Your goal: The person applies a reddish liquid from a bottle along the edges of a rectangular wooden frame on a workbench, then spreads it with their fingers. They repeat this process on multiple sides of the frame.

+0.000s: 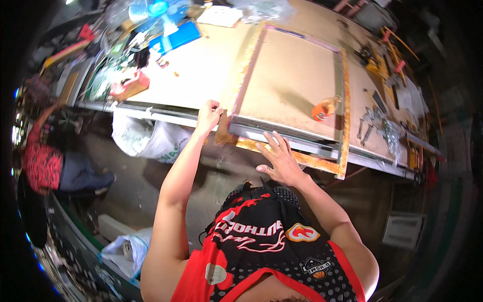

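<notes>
A large rectangular frame [345,100] with yellow and rust-brown stains lies on the worktable [201,85], its near end sticking out past the table's edge. My left hand [208,117] is closed at the table's front edge, just left of the frame's near left corner. Its fingers are curled together, and whatever they may hold is too small to make out. My right hand [282,160] is open with its fingers spread, over the frame's near side; I cannot tell whether it touches. Inside the frame, toward the right, is an orange container [322,110].
A blue flat box [175,39], plastic bags and a red-pink object [131,85] crowd the table's left. Wrenches [370,121] and other tools lie right. A white sack [146,136] hangs at the front edge. Another person [45,163] is at the far left.
</notes>
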Tool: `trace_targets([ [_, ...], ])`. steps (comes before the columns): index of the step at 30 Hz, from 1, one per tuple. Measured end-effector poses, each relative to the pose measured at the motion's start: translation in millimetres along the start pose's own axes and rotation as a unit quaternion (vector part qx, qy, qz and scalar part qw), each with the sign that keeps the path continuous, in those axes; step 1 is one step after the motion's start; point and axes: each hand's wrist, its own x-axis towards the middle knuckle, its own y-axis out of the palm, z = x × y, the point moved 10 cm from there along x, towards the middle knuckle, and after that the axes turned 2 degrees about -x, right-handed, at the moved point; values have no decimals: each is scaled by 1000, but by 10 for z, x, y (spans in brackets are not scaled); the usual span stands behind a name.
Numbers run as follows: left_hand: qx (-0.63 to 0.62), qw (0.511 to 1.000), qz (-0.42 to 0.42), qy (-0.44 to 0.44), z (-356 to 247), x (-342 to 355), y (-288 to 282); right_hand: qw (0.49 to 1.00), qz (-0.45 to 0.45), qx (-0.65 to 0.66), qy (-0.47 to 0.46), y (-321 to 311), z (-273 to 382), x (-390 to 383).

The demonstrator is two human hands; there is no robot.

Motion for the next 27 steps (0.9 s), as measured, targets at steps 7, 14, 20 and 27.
trace_targets([
  [7, 295, 953, 13, 76, -341, 924, 900, 986, -124, 9, 113, -414, -227, -774],
  [14, 162, 982, 93, 14, -245, 1264, 907, 967, -161, 29, 196, -477, -277, -1430],
  [20, -121, 955, 205, -178, -686, 485, 844, 968, -169, 64, 171, -622, -214, -1645],
  [27, -163, 952, 127, -224, -932, -537, 754, 968, -227, 92, 56, -1230, 191, -2098],
])
